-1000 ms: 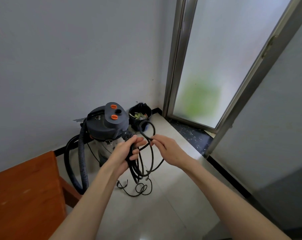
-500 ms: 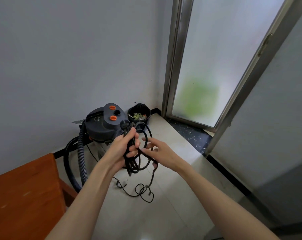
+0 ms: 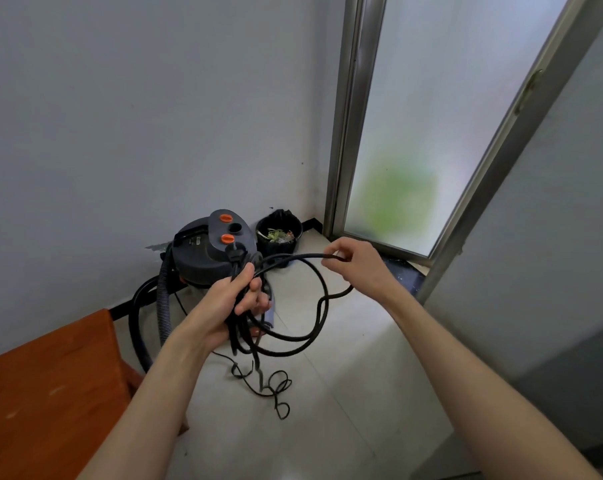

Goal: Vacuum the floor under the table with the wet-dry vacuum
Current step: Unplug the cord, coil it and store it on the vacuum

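Vacuum [image 3: 206, 252] grey, orange knobs | left hand [image 3: 229, 306] grips coiled cord [image 3: 293, 341] | right hand [image 3: 357, 263] pinches strand

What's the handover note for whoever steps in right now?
Left hand: grips the bundled loops of the power cord, plug sticking up above the fist.
Right hand: pinches one strand of the cord, pulled out to the right into a wide loop.
Vacuum: stands in the corner by the wall, hose hanging at its left side, small bin beside it. Wooden table at lower left.
Done: cord bundle picked up, one loop drawn out.
Left: finish uncoiling, plug in, take the hose, vacuum under the table. No socket in view.
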